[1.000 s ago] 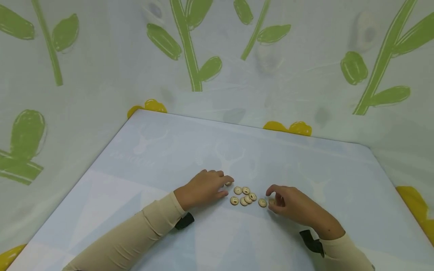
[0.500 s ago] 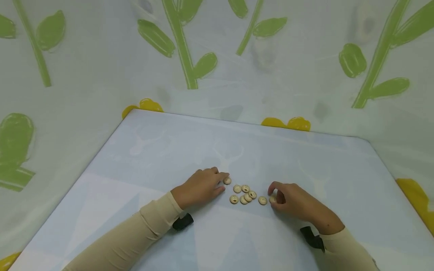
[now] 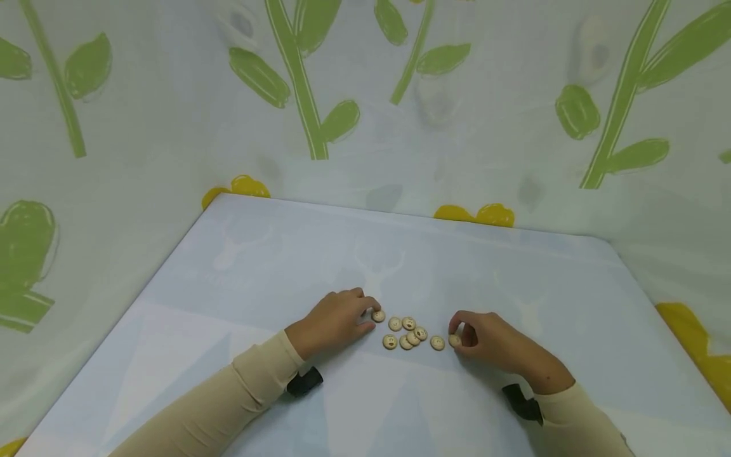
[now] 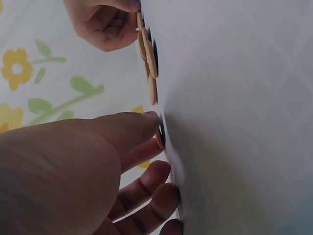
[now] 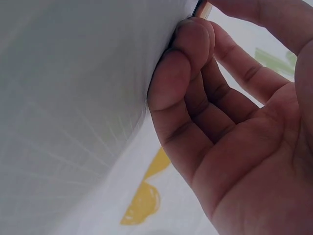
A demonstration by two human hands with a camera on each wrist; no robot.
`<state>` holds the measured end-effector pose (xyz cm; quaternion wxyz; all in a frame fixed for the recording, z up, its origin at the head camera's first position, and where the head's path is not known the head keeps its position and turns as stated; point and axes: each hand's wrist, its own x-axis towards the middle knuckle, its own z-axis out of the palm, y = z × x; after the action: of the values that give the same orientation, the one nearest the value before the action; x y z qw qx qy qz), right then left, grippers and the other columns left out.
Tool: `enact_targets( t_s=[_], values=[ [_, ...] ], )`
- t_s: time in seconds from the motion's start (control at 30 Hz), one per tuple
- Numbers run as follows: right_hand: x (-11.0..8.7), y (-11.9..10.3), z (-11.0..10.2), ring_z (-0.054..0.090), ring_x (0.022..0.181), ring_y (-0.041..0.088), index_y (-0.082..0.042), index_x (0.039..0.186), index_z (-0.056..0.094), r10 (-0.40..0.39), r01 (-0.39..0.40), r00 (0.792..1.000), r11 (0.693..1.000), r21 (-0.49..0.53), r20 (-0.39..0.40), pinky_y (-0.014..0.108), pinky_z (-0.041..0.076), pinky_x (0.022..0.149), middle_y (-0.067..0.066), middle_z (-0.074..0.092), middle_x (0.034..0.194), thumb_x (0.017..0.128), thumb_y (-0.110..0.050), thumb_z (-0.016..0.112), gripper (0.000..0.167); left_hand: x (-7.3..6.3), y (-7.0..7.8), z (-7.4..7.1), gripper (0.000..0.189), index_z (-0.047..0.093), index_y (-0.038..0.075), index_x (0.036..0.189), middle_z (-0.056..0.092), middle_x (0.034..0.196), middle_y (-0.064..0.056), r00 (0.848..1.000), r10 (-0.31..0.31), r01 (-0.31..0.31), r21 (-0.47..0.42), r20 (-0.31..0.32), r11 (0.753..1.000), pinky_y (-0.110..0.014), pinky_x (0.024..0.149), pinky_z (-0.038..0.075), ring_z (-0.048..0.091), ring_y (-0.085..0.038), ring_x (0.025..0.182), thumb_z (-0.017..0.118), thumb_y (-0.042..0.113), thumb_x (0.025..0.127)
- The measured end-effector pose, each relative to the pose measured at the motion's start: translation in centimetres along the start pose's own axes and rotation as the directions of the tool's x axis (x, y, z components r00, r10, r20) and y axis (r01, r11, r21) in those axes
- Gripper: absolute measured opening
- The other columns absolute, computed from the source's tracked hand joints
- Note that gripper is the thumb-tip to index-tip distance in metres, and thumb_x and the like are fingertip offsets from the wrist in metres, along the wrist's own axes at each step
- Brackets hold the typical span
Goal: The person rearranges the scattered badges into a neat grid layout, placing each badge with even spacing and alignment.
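Round, pale wooden discs with printed faces lie on the table in the head view. My left hand (image 3: 331,322) is at the leftmost wooden disc (image 3: 378,315), its index fingertip on the far edge and its thumb close to the near side. In the left wrist view, that disc (image 4: 160,139) shows edge-on between thumb and index finger. On the other side, my right hand (image 3: 493,339) pinches the rightmost wooden disc (image 3: 455,341) between thumb and index finger. Its other fingers curl inward, and the right wrist view shows only a sliver of that disc (image 5: 204,10).
Between the hands lies a loose cluster of several discs (image 3: 408,324), some overlapping. One single disc (image 3: 437,343) sits just left of the right hand. The pale blue table (image 3: 308,254) meets a curtain (image 3: 171,114) with green leaf prints behind it.
My right thumb and index finger have closed in on the rightmost disc. The left index finger has shifted on the leftmost disc, uncovering more of it. The cluster keeps its arrangement.
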<state>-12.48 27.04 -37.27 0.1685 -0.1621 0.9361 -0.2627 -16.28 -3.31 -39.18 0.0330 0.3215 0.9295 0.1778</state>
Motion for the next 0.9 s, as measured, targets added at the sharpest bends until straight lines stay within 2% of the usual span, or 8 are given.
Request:
enact_targets(
  t_s=[0.17,0.33,0.57,0.9],
  values=[
    [0.0,0.0,0.0,0.050,0.065,0.009,-0.010,0.102,0.063,-0.018,0.018,1.000,1.000,0.000,-0.017,0.023,0.044,0.058,-0.003,0.056,0.071,0.087,-0.009,0.074,0.019,0.0,-0.2,0.3,0.025,0.072,0.019,0.114,0.064,0.094,0.002,1.000,0.012,-0.012,-0.005,-0.028,1.000,-0.034,0.072,0.047,0.058,-0.010,0.078,0.074,0.029,0.091],
    [0.1,0.0,0.2,0.050,0.065,0.009,-0.010,0.100,0.062,-0.014,0.014,1.000,1.000,0.005,-0.020,0.023,0.044,0.058,-0.003,0.055,0.071,0.088,-0.009,0.074,0.016,-0.1,-0.2,0.4,0.024,0.072,0.019,0.112,0.064,0.094,0.002,0.999,0.017,-0.017,-0.017,-0.030,1.000,-0.035,0.073,0.047,0.060,-0.011,0.082,0.075,0.030,0.090],
    [0.1,0.0,-0.3,0.050,0.063,0.008,-0.012,0.099,0.063,-0.013,0.012,1.000,0.999,-0.039,-0.024,0.023,0.044,0.057,-0.004,0.055,0.070,0.091,-0.012,0.072,0.012,0.2,-0.2,0.4,0.026,0.069,0.021,0.114,0.063,0.095,0.003,0.998,0.036,-0.035,0.020,-0.042,0.999,-0.037,0.075,0.046,0.059,-0.010,0.084,0.074,0.034,0.091],
    [1.2,-1.0,-0.1,0.050,0.060,0.009,-0.014,0.099,0.063,-0.013,0.011,0.999,0.998,-0.054,-0.052,0.024,0.044,0.055,-0.005,0.056,0.068,0.092,-0.016,0.071,0.011,-0.1,-0.3,0.8,0.026,0.068,0.022,0.114,0.061,0.092,0.004,1.000,-0.011,0.011,-0.031,-0.006,0.999,-0.036,0.072,0.043,0.057,-0.010,0.081,0.073,0.035,0.092]
  ],
)
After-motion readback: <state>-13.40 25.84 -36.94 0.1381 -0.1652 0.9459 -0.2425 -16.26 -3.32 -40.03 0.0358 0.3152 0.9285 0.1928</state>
